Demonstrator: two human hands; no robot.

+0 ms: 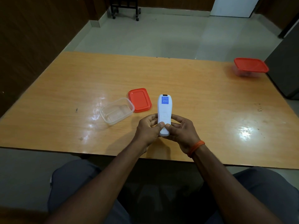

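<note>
Head view, one seated person at a desk (210, 102) of glossy orange-brown wood.

Item 1: white remote control (164, 110), held just above the desk near its front edge, lengthwise away from the person. A blue sticker with white print sits near its far end, under a small dark window.

Item 2: left hand (148, 128), fingers curled round the left side of the remote control's near end, thumb laid on its top face.

Item 3: right hand (181, 130), gripping the right side likewise, its thumb tip meeting the left thumb on the casing. An orange thread band (195, 148) circles the wrist. Both hands are thus closed on the one item.

Item 4: clear plastic container (117, 111), open, upright, left of the hands.

Item 5: red lid (140, 100), flat on the desk, between the container and the remote control's far end, just beside the container's far corner.

Item 6: second container with red lid fitted (250, 65), far right corner of the desk, well apart from the rest; contents cannot be told.

Item 7: dark chair on castors (125, 7), on the pale floor beyond.
</note>
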